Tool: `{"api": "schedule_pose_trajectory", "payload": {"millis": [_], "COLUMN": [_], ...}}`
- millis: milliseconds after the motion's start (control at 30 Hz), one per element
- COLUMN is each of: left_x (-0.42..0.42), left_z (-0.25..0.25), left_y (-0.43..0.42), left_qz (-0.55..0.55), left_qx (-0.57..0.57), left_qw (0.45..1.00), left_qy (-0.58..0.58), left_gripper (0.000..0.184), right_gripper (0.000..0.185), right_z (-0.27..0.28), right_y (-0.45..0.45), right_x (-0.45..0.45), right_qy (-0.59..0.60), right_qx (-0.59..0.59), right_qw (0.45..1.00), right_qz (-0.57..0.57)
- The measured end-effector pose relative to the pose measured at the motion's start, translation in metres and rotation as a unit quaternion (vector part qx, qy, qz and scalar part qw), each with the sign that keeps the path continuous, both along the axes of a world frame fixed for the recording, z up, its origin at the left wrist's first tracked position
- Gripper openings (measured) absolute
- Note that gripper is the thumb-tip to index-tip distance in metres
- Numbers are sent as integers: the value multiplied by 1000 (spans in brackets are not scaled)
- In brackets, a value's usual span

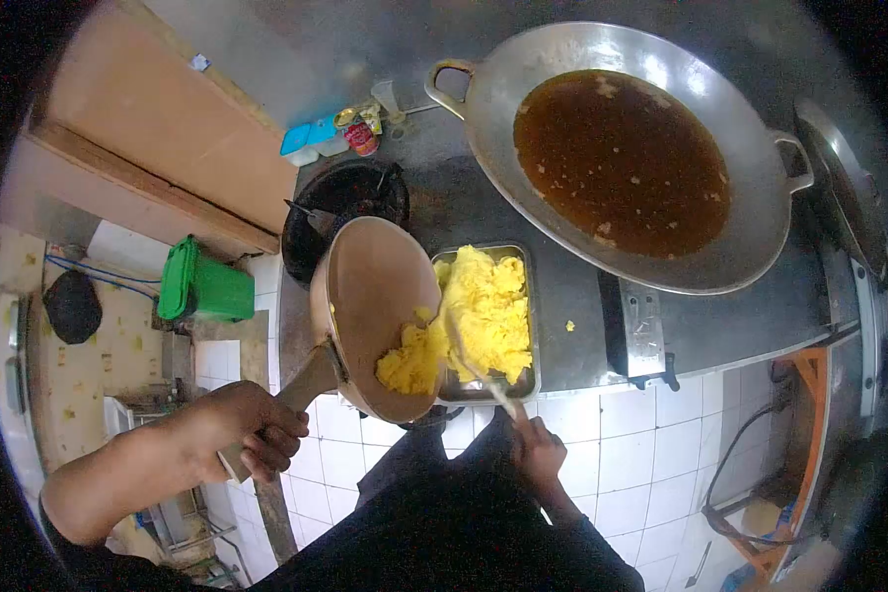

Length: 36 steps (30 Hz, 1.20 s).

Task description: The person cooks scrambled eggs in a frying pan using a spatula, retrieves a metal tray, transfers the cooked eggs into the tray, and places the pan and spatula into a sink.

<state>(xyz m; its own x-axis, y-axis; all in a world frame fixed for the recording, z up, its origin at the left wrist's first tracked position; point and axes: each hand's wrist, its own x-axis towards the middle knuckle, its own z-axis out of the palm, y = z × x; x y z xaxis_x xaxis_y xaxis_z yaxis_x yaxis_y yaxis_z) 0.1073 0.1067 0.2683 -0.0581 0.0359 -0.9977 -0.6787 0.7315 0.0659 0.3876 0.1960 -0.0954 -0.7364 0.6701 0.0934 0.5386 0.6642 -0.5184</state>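
My left hand (pixel 257 429) is closed round the handle of a beige-lined saucepan (pixel 375 266), which is tipped toward a metal tray (pixel 535 380). Soft yellow food (pixel 488 306), like scrambled egg, fills much of the tray. More of it lies at the pan's lower rim and runs across to the tray. In my right hand (pixel 540 449) is a long, thin spoon (pixel 481 375). Its far end is against the yellow food between pan and tray, and I cannot make out its full shape.
A large wok (pixel 483 158) of brown liquid stands at the back right. Behind the saucepan is a dark pan (pixel 390 207) with a utensil in it. Blue-lidded tubs (pixel 316 138) and a red can (pixel 361 139) stand by the wall. A green bin (pixel 205 283) is at left.
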Motion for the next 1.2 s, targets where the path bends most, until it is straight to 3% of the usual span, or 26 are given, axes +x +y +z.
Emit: {"api": "schedule_pose_trajectory", "payload": {"millis": [233, 333, 433, 500, 567, 600, 700, 733, 833, 867, 1033, 1200], "left_x": [-1, -2, 0, 1, 3, 4, 4, 4, 6, 6, 5, 6], "left_z": [-4, -7, -6, -4, -2, -1, -1, -2, -2, 1, 1, -1], "left_y": [-4, -14, -13, -13, -13, -13, -14, -15, -12, -11, -19, -24], "left_qz": [35, 39, 30, 18, 6, -7, -14, -9, 8, 9, 25, 25], "left_qx": [-13, 19, 15, 16, 18, 16, 14, 12, -18, -15, -2, 10], "left_qw": [999, 999, 999, 1000, 1000, 1000, 999, 1000, 999, 999, 1000, 1000], "left_qy": [-9, -26, -8, -6, 2, 16, 30, 23, 28, 28, 8, 13], "left_gripper": [8, 9, 10, 11, 11, 11, 9, 9, 8, 8, 7, 6], "right_gripper": [35, 33, 33, 31, 30, 33, 40, 45, 51, 56, 46, 34], "right_z": [26, 37, 60, 74, 104, 101, 107, 84, 48, 33, -7, -5], "right_y": [16, 23, 30, 31, 33, 32, 23, 18, 3, 3, 6, 6], "right_x": [12, 19, 10, -10, -29, -32, -28, -22, -24, -23, -3, 18], "right_qy": [1, 101, 83, 80, 61, 64, -35, -4, -29, -29, -34, 8], "right_qx": [-90, -248, -260, -227, -204, -85, -35, -1, 60, 21, 82, -39], "right_qw": [995, 960, 961, 971, 972, 981, 968, 962, 974, 978, 986, 999], "right_qz": [-37, -85, -37, -5, 104, 164, 247, 272, 216, 206, 140, 29]}}
